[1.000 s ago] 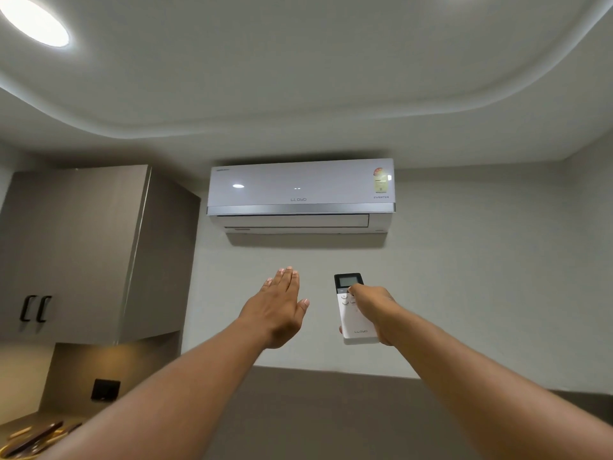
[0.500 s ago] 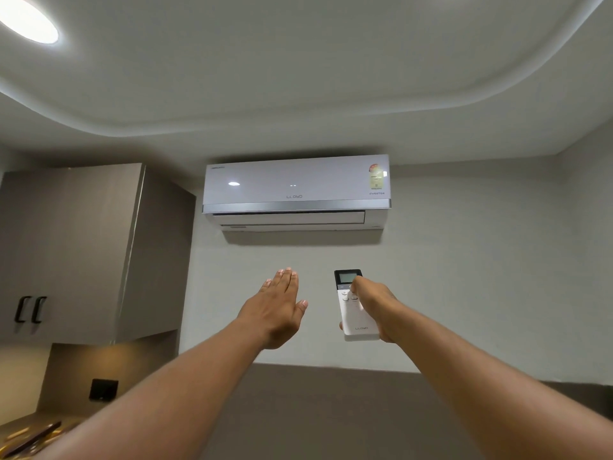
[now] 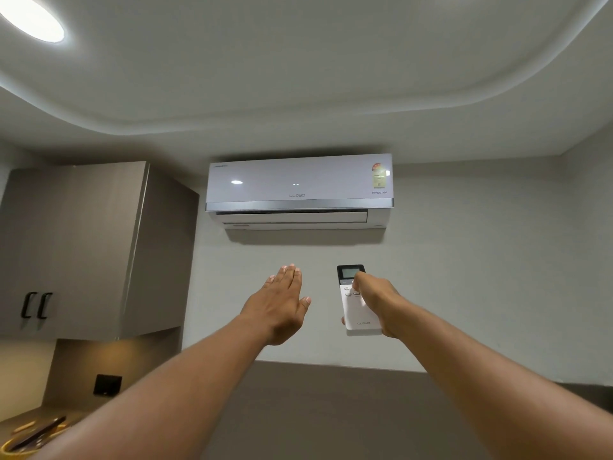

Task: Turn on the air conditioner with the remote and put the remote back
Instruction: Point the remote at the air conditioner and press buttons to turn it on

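A white wall-mounted air conditioner [image 3: 298,190] hangs high on the far wall, its flap only slightly apart, two small lights on its front. My right hand [image 3: 378,303] holds a white remote [image 3: 355,310] upright below the unit, its dark screen end pointing up, thumb resting on the buttons. My left hand [image 3: 282,303] is raised flat beside it, fingers together and stretched toward the wall, holding nothing.
A grey wall cabinet [image 3: 83,247] with two black handles juts out on the left. Below it a dark socket plate [image 3: 106,384] sits on the wall above a counter with some items [image 3: 33,433]. A round ceiling light [image 3: 31,16] glows top left.
The view has shifted slightly. Both hands stay raised in nearly the same pose, the remote still pointed up at the unit.
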Demonstrator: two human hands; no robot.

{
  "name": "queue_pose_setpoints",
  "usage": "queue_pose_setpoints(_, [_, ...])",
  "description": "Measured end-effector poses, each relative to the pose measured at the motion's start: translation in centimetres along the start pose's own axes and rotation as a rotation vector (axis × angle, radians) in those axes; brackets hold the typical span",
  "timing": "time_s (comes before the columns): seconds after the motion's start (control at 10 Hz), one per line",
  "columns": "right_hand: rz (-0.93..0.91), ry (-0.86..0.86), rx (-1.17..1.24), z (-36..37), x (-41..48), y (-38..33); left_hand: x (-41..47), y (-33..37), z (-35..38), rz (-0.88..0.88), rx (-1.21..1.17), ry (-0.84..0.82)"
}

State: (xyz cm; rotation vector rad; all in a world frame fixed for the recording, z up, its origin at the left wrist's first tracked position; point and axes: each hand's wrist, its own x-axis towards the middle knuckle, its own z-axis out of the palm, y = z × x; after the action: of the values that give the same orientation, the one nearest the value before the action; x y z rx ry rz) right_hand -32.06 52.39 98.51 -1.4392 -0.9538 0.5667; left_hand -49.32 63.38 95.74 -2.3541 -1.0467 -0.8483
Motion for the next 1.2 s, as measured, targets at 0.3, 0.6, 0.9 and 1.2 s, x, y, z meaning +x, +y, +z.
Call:
queue_pose_setpoints(0.3, [-0.018, 0.008, 0.002, 0.3, -0.2, -0.6, -0.1, -0.6, -0.5, -0.008, 0.008, 0.014])
queue_pose_setpoints(0.6, [-0.022, 0.002, -0.012, 0.8, -0.3, -0.2, -0.5, -0.9, -0.5, -0.010, 0.008, 0.002])
queue_pose_setpoints(0.9, [-0.024, -0.004, 0.003, 1.0, -0.4, -0.2, -0.7, -1.2, -0.6, -0.009, 0.007, -0.002])
queue_pose_setpoints(1.2, [-0.030, 0.008, -0.017, 1.1, -0.3, -0.2, -0.6, -1.5, -1.0, -0.019, -0.029, 0.003])
